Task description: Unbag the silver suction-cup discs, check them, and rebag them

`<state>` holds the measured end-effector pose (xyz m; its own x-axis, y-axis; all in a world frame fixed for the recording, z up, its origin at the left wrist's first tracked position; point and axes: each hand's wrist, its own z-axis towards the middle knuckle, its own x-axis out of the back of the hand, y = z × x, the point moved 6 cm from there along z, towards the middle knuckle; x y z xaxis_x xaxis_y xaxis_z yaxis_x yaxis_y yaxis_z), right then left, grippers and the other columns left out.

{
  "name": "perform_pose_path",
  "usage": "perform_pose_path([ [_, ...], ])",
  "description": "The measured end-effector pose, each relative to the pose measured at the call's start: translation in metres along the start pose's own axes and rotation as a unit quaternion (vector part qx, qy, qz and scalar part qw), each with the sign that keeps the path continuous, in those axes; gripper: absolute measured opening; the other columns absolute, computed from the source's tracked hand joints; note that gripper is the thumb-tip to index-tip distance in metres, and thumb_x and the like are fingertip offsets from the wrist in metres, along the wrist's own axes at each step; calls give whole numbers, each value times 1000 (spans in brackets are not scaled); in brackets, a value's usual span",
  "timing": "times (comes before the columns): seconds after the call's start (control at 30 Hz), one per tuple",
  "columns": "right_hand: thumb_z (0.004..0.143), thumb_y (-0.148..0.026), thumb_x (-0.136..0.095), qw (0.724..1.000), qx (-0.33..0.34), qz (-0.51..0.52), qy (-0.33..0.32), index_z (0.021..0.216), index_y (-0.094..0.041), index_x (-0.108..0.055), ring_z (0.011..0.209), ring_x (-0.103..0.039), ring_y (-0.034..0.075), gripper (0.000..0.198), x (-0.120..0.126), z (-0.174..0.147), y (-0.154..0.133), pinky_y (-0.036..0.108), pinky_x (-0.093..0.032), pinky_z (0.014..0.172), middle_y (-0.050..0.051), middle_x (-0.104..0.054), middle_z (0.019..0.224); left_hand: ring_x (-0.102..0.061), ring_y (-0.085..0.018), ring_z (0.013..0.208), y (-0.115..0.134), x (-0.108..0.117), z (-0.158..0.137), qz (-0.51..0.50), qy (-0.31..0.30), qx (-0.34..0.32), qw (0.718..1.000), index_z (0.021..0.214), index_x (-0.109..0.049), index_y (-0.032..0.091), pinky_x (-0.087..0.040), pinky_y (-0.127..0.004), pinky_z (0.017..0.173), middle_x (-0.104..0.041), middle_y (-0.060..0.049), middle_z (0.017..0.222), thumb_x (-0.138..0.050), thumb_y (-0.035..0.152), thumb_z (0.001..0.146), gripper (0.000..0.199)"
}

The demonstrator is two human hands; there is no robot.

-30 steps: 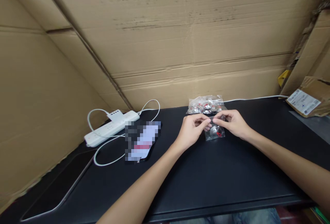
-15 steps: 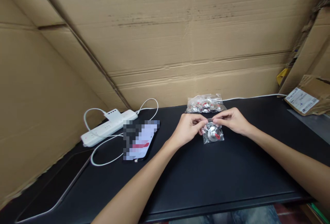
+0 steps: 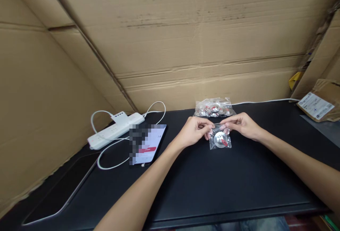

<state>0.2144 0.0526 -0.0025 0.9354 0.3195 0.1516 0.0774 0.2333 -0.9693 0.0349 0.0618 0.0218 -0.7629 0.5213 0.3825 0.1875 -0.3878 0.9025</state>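
Both hands pinch a small clear bag [image 3: 219, 126] by its top edge over the black surface [image 3: 228, 185].
The fingers of the left hand [image 3: 193, 131] and right hand [image 3: 243, 126] are nearly closed, thumb against finger, one near each upper corner; that grip likely spreads the edge flat; below, the silver disc [image 3: 218, 140] and red piece [image 3: 224, 142] sit clear of the fingers; whether the bag touches the surface, I cannot tell; just behind lies a bigger packet [image 3: 214, 107] of similar discs, seemingly within reach; leftward, phone [image 3: 152, 142] and power strip [image 3: 106, 137] lie near each other, perhaps for charging.
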Motion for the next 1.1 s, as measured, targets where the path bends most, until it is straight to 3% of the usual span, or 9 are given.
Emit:
perform_pose_path([
  [0.17,82,-34,-74,1000,-15,25,7,99,-22,-78,73,-72,18,21,-1,-2,-3,37,-60,75,7,-78,86,-65,-15,56,-1,1,0,-4,3,7,1000,88,-73,15,-55,-28,57,-67,-5,67,-63,35,87,22],
  [0.37,75,-31,-81,994,-38,95,27,110,-19,-72,89,-71,19,38,-5,-3,-6,38,-57,86,11,-74,109,-70,-19,66,-4,4,1,-102,41,16,994,92,-69,12,-61,-35,64,-68,-6,73,-67,38,85,27],
  [0.47,72,-32,-83,994,-61,83,22,106,-17,-72,86,-70,19,39,-11,-4,-1,36,-56,83,9,-75,96,-69,-17,63,0,2,1,-128,57,5,990,94,-70,12,-62,-34,64,-66,-5,75,-69,39,83,29],
  [0.67,72,-36,-82,995,-56,82,19,86,-15,-71,62,-62,13,27,-21,-5,-2,28,-50,63,2,-69,71,-67,-16,64,-3,1,1,-140,95,24,985,100,-69,11,-62,-33,62,-66,-6,75,-71,39,82,33],
  [0.77,72,-35,-82,994,-60,87,24,82,-16,-70,60,-59,12,26,-23,-6,-6,26,-48,59,0,-66,69,-67,-18,69,-7,-1,1,-133,91,43,986,102,-68,12,-61,-32,59,-66,-6,78,-73,39,81,35],
  [0.87,71,-36,-83,994,-70,82,17,80,-16,-70,61,-59,12,26,-27,-6,-9,25,-48,58,0,-65,69,-66,-16,67,-7,-3,1,-120,89,34,988,93,-70,13,-60,-29,58,-66,-5,77,-73,39,80,29],
  [0.97,71,-36,-83,993,-75,89,0,83,-15,-70,63,-61,12,28,-31,-7,-9,25,-49,56,1,-66,72,-63,-13,60,-5,-2,1,-126,106,24,986,83,-70,13,-58,-27,55,-65,-3,71,-73,38,80,25],
  [1.1,74,-37,-80,992,-79,97,-31,84,-15,-67,64,-66,15,28,-35,-7,-8,25,-50,53,3,-67,72,-64,-14,59,-1,1,1,-151,138,18,979,84,-71,12,-58,-28,55,-67,-4,71,-74,38,79,26],
])
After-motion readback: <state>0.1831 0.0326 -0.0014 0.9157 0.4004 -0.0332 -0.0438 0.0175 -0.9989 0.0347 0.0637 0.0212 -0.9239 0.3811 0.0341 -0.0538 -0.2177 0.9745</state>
